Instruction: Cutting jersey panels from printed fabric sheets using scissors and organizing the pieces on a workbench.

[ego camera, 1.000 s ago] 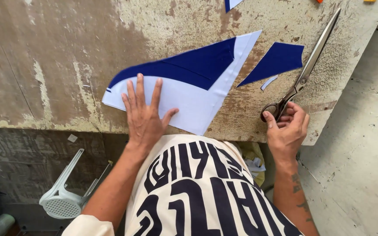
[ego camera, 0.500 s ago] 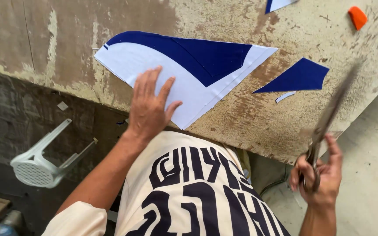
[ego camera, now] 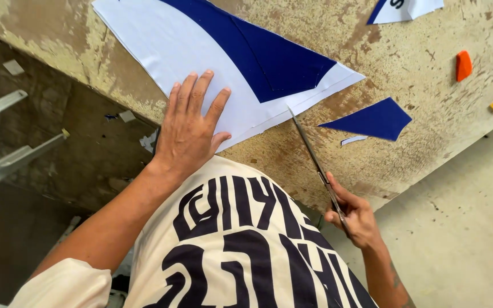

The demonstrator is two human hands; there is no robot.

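White and navy on a worn tan table

The fabric sheet (ego camera: 201, 51) is white with a navy blue wedge; a loose scrap (ego camera: 372, 120) is navy too. The table (ego camera: 417, 68) looks mottled tan and brown. The shirt (ego camera: 241, 245) is cream with bold black lettering; a small orange piece (ego camera: 463, 65), perhaps chalk.

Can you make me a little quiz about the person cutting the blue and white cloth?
1. True or false: the left hand lies flat on the white and blue cloth.
2. What does the right hand hold?
3. Which lies nearer the scissors tip: the small blue scrap or the orange piece?

Key: 1 true. 2 scissors. 3 the small blue scrap.
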